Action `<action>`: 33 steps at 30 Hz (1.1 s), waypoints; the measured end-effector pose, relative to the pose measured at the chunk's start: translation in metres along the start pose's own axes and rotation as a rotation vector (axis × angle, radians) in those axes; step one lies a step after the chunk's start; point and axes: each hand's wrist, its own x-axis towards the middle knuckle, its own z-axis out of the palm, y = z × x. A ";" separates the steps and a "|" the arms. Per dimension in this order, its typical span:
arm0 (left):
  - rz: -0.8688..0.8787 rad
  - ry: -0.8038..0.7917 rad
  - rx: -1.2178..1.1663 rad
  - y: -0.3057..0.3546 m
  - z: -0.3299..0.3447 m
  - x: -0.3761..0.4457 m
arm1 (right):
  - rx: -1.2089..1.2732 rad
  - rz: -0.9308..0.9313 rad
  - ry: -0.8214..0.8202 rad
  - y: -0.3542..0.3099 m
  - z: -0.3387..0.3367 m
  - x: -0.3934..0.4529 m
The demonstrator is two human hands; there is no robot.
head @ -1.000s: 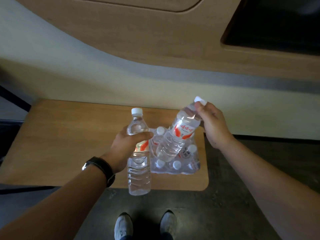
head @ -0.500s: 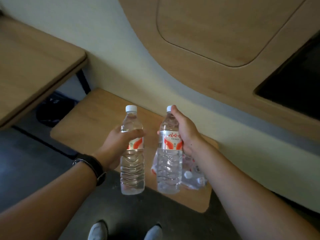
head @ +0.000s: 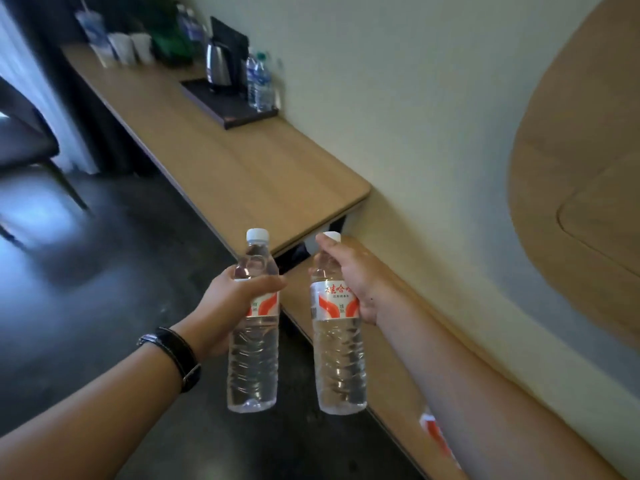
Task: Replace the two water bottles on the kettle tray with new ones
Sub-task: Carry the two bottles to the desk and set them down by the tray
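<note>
I hold two full clear water bottles with white caps and red-and-white labels, both upright in front of me. My left hand grips the left new bottle around its label. My right hand grips the right new bottle at its shoulder and neck. Far off on the long wooden desk lies a dark kettle tray with a steel kettle. Two old water bottles stand at the tray's right end.
A lower wooden shelf runs along the wall under my right arm, with the wrap of a bottle pack showing at its near end. Cups and other items stand at the desk's far end. A dark chair is at left.
My view has swung left from the low shelf to the long desk. Both hands still carry their bottles upright, and the bottle pack has slid almost out of sight.
</note>
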 end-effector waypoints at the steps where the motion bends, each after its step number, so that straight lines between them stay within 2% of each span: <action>1: 0.005 0.022 -0.013 0.009 -0.024 -0.004 | -0.019 0.004 -0.020 -0.007 0.027 0.004; 7: 0.059 0.167 -0.051 0.060 -0.153 -0.015 | -0.102 -0.001 -0.123 -0.046 0.164 0.034; 14: 0.102 0.256 -0.149 0.104 -0.256 0.006 | -0.155 0.029 -0.237 -0.092 0.278 0.090; 23: 0.162 0.382 -0.151 0.172 -0.348 0.073 | -0.208 0.023 -0.392 -0.162 0.386 0.196; 33: 0.170 0.424 -0.104 0.253 -0.438 0.164 | -0.231 0.007 -0.371 -0.227 0.479 0.296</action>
